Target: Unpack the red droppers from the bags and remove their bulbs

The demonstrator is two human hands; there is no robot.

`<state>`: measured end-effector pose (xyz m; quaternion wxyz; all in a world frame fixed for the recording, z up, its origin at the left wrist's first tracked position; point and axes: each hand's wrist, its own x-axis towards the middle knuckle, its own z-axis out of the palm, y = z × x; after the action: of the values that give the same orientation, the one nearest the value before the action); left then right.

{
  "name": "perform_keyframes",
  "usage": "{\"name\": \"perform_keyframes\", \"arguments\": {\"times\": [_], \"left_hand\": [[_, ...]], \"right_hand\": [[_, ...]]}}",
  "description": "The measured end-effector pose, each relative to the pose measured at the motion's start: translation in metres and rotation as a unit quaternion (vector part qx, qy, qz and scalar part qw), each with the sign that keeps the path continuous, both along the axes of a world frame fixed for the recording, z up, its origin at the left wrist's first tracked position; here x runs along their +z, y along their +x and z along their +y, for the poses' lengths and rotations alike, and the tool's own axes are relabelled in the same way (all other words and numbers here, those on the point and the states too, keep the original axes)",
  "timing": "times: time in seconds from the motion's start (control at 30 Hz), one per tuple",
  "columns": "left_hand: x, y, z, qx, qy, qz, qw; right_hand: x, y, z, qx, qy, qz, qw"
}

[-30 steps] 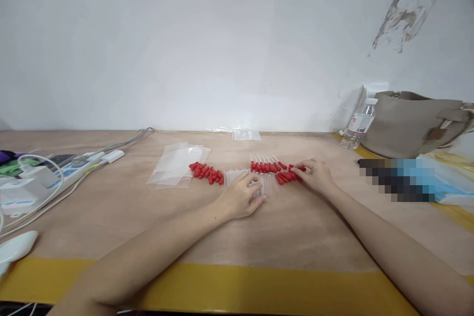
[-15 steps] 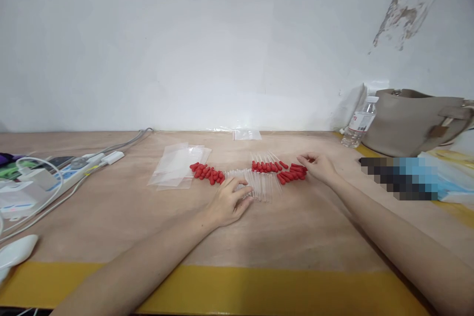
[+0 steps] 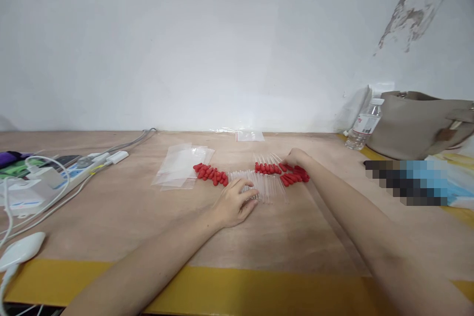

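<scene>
Makeshift packing workbench: plywood table (image 3: 111, 217), zip bags (image 3: 181, 165), power strip (image 3: 74, 173).

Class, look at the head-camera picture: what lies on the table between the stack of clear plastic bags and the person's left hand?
In the head view, a cluster of red rubber bulbs lies between the clear plastic bags and the left hand, beside clear tubes.

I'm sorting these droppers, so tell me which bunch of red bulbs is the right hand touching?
The right-hand bunch of red bulbs: the right hand rests on its far edge. The left bunch, beside the clear bags, lies untouched.
</scene>
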<state>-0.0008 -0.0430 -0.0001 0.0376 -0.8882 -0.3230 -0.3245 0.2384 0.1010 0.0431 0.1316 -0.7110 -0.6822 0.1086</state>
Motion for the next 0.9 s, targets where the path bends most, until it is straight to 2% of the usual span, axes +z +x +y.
{"name": "perform_keyframes", "arguments": {"times": [0.13,0.23,0.3,0.37,0.47,0.53,0.73,0.9], "left_hand": [[-0.002,-0.001,0.001,0.001,0.009,-0.001,1.000],[-0.002,-0.002,0.002,0.012,0.038,-0.001,0.999],[0.000,-0.002,0.002,0.025,0.080,-0.001,0.996],[0.002,-0.002,0.002,0.033,0.124,0.009,0.992],[0.005,0.000,0.002,0.026,0.160,0.040,0.986],[0.005,0.001,0.001,0.009,0.174,0.055,0.983],[0.003,0.003,0.001,-0.022,0.239,0.096,0.966],[0.002,0.004,0.001,-0.020,0.248,0.125,0.960]], "right_hand": [[0.013,0.000,-0.010,0.017,0.052,0.025,0.998],[0.013,-0.003,-0.036,0.062,0.107,0.054,0.991],[0.002,-0.007,-0.064,0.118,0.144,0.071,0.980],[-0.014,-0.011,-0.095,0.247,0.226,0.065,0.940],[-0.039,-0.018,-0.135,0.294,0.323,0.026,0.899],[-0.049,-0.022,-0.150,0.310,0.347,0.023,0.885],[-0.053,-0.029,-0.153,0.343,0.375,0.038,0.860],[-0.052,-0.026,-0.151,0.364,0.354,0.035,0.861]]}}
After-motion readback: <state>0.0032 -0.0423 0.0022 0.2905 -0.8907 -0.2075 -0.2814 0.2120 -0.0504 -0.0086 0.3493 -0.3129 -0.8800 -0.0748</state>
